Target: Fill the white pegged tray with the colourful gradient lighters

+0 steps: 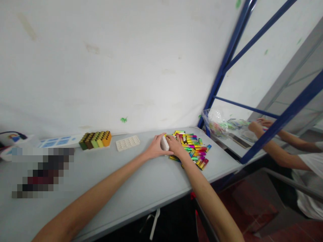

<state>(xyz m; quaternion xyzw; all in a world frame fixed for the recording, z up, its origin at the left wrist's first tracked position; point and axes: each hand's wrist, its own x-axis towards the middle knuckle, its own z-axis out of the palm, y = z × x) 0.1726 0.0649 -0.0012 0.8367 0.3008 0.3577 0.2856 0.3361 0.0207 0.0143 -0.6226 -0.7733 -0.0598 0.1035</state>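
Observation:
Near the back of the grey table, my left hand (155,148) grips a small white tray-like piece (165,144), tilted up on its edge, with the thumb below and fingers above. My right hand (177,147) is beside it, at the left side of a heap of shiny metallic tubes (194,148) in gold, green, pink and rainbow tints. Its fingers are bent down and partly hidden, so what they hold cannot be made out. Left of my hands, a white tray with rows of round hollows (128,143) lies flat on the table.
A block of upright green, brown, yellow and orange tubes (95,139) stands at the back left. Blue posts (222,74) rise at the table's right end. Past them are a clear plastic bag (215,122) and another person's arms (280,144). A blurred-out patch covers the left.

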